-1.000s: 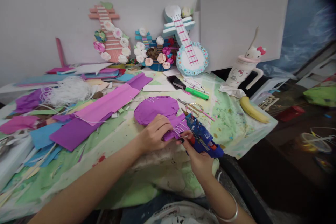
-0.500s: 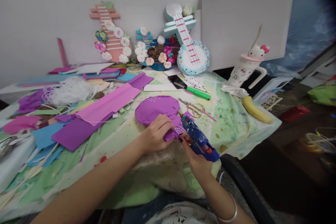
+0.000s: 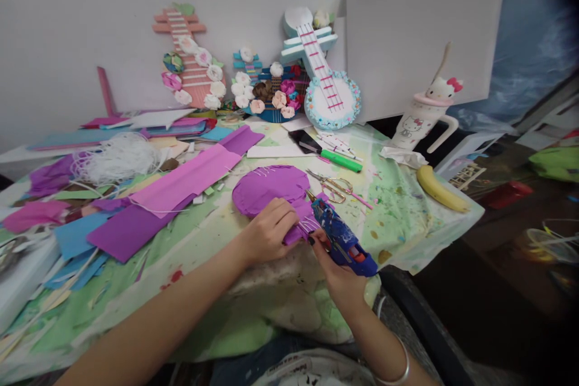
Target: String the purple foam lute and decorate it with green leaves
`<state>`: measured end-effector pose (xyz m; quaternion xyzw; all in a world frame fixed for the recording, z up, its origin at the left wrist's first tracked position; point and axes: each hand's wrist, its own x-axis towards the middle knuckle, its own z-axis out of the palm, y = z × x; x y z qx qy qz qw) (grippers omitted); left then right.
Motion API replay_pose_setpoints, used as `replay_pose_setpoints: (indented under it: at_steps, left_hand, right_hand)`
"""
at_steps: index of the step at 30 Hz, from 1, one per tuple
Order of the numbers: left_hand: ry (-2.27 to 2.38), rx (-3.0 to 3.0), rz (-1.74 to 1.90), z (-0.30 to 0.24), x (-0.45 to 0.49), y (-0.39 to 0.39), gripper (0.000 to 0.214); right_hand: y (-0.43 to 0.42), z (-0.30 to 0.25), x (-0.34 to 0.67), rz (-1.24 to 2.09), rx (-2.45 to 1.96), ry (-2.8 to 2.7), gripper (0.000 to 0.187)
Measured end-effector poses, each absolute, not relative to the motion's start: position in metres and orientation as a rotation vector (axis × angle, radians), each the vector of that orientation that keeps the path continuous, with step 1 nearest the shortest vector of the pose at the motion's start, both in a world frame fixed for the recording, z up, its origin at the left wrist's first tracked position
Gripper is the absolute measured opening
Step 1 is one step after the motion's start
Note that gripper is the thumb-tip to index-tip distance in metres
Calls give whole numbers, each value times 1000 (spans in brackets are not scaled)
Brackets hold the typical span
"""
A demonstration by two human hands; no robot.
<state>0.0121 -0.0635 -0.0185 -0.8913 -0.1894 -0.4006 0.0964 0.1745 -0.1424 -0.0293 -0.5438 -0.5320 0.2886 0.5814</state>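
A purple paper-covered craft instrument (image 3: 271, 184) lies flat on the table, with short white strings across its round body and its narrower near part. My left hand (image 3: 271, 226) is closed on the near part, its fingers bent over the purple edge. In my right hand (image 3: 332, 268) is a blue hot glue gun (image 3: 340, 238), its nozzle pointing away and to the left. The thumb and fingertips of that hand also meet the purple edge beside the white strings. What lies between those fingertips is too small to make out. Gold-handled scissors (image 3: 332, 184) rest just beyond the glue gun.
Purple and pink paper (image 3: 187, 181) and a tangle of white string (image 3: 118, 158) cover the left side. Finished craft instruments (image 3: 332, 99) lean against the wall. A green marker (image 3: 341, 160), a banana (image 3: 441, 189) and a white cup (image 3: 416, 123) are on the right.
My left fingers have shifted slightly left, so a little more of the white strings shows. The glue gun and the purple instrument stay nearly in place.
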Motion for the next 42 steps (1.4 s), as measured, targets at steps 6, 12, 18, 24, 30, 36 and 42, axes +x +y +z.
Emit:
replay_pose_setpoints:
  at_steps: [6,12,18,24,30,36,42]
  left_hand:
    - [-617,-2630,-1173,-19,12,-63,10]
    - [-565,-2579,-1108,-18,10,-62,15]
    - [-528,-2466,-1085,-13,11,-64,7]
    - [-502,-2452,-1092,-13,11,-64,7]
    - [-511,-2456,-1085,-13,11,-64,6]
    - [-488,-2467,-1087,-15,9,-61,11]
    - [-534,-2479,-1218,-15,5,-59,14]
  right_hand:
    - [-142,-29,175,680,-1226,-1220,12]
    - [-142,-27,174,695,-1233,-1219,15]
    - [-142,-28,173,695,-1177,-1186,17]
    - [-142,-26,171,634,-1188,-1195,14]
    - [-142,-27,170,608,-1172,-1182,11]
    - [-140,-31,169,617,-1106,-1154,7]
    - [-140,-38,168,663,-995,-1135,9]
